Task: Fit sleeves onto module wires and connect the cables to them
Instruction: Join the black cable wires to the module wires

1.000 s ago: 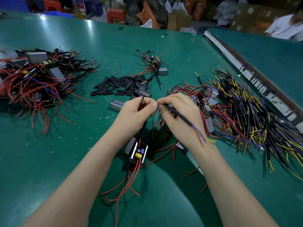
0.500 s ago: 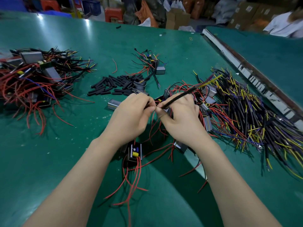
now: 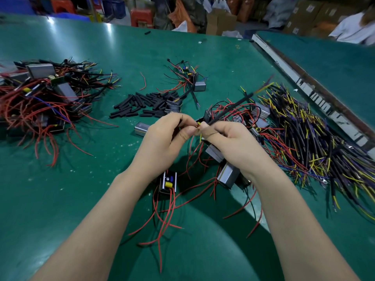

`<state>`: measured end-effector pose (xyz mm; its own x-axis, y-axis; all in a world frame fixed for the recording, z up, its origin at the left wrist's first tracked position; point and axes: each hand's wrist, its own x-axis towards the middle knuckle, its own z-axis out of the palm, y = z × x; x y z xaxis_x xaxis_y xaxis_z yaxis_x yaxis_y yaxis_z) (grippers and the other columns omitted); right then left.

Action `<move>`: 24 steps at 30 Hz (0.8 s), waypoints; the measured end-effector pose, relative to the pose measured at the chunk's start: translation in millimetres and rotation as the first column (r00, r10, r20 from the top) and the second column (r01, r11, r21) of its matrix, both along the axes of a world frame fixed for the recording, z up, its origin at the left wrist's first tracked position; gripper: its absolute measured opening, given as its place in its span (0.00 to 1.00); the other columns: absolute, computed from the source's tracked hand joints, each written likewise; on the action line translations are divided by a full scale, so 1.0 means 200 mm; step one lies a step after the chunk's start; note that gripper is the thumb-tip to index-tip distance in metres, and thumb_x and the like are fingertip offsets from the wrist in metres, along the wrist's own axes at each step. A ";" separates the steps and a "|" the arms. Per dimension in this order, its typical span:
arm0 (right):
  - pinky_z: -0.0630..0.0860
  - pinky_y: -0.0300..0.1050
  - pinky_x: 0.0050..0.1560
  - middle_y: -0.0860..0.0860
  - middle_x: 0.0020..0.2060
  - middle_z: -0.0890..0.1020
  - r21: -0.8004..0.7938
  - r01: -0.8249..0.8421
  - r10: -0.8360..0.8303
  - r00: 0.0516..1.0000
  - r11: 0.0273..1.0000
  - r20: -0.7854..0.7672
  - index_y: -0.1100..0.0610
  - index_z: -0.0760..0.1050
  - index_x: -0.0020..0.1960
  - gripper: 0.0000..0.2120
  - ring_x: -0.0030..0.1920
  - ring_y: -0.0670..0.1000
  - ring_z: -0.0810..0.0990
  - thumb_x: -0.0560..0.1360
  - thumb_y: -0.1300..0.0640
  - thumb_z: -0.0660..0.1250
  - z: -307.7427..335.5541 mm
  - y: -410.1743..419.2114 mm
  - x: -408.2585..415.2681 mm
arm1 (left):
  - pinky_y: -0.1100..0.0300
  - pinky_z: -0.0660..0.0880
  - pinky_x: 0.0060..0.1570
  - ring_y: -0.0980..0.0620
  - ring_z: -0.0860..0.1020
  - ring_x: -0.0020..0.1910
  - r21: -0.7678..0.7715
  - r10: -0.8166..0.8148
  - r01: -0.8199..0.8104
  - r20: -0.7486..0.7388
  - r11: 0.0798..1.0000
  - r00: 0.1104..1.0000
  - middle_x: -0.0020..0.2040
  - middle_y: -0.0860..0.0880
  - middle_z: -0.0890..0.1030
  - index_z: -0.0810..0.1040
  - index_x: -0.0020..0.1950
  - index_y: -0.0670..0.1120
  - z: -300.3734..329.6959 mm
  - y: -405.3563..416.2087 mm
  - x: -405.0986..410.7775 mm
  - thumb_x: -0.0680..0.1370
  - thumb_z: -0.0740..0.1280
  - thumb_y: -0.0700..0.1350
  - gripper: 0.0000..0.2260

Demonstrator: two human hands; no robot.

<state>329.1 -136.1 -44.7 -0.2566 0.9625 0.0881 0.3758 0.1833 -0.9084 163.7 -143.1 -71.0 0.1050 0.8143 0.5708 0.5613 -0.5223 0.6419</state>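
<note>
Black cable (image 3: 229,111) pinched in right hand (image 3: 227,142) | left hand (image 3: 164,136) pinching wire ends (image 3: 198,125), joint mostly hidden | open module (image 3: 168,182) half-covered under left wrist, mid-bench

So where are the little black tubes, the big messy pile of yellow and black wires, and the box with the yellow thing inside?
Short black sleeve tubes (image 3: 142,104): head view, middle of the heap.
Yellow-and-black cable pile (image 3: 316,142): head view, pile's centre.
Open module with yellow capacitor (image 3: 168,182): head view, on the capacitor.
</note>
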 end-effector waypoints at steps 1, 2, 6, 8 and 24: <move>0.59 0.42 0.36 0.52 0.27 0.66 -0.006 -0.007 0.007 1.000 1.000 -0.010 0.47 0.83 0.40 0.14 0.33 0.46 0.63 0.79 0.46 0.62 0.00 0.00 0.00 | 0.75 0.67 0.46 0.67 0.73 0.45 -0.011 -0.009 0.009 0.026 1.000 1.000 0.44 0.60 0.76 0.79 0.53 0.45 0.00 0.00 0.00 0.78 0.66 0.42 0.05; 0.63 0.44 0.37 0.60 0.29 0.70 -0.008 -0.017 0.017 1.000 1.000 -0.013 0.46 0.83 0.40 0.15 0.35 0.47 0.65 0.79 0.45 0.62 0.00 0.00 0.00 | 0.75 0.67 0.46 0.68 0.73 0.45 -0.013 -0.016 0.016 0.034 1.000 0.999 0.45 0.60 0.77 0.79 0.53 0.45 0.00 0.00 0.00 0.79 0.66 0.42 0.06; 0.72 0.57 0.47 0.70 0.40 0.74 -0.005 0.011 -0.011 1.000 1.000 0.001 0.58 0.81 0.45 0.19 0.37 0.54 0.68 0.79 0.44 0.62 -0.01 0.01 0.00 | 0.75 0.65 0.45 0.69 0.73 0.44 0.008 -0.034 0.033 0.024 0.999 0.999 0.42 0.61 0.76 0.81 0.51 0.46 0.00 0.00 0.00 0.78 0.67 0.43 0.05; 0.65 0.47 0.41 0.59 0.32 0.67 0.030 0.031 -0.031 1.000 0.999 -0.007 0.62 0.79 0.45 0.20 0.35 0.49 0.64 0.79 0.45 0.63 -0.01 0.01 0.00 | 0.75 0.65 0.44 0.68 0.73 0.43 0.028 -0.027 0.027 0.016 0.999 0.999 0.41 0.61 0.76 0.81 0.51 0.47 0.00 0.00 -0.01 0.77 0.68 0.43 0.04; 0.72 0.36 0.44 0.41 0.36 0.80 0.125 -0.045 0.058 0.993 0.991 -0.103 0.49 0.75 0.45 0.09 0.41 0.41 0.78 0.73 0.62 0.71 -0.01 0.02 0.04 | 0.56 0.69 0.34 0.54 0.71 0.34 -0.261 -0.084 0.170 0.309 0.950 0.947 0.33 0.57 0.75 0.78 0.43 0.56 0.02 -0.03 0.00 0.79 0.64 0.43 0.09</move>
<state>336.4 -131.5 -46.6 -0.2882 0.9286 0.2339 0.2657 0.3122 -0.9121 164.4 -149.0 -66.8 0.0824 0.9362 0.3415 0.2683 -0.3509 0.8972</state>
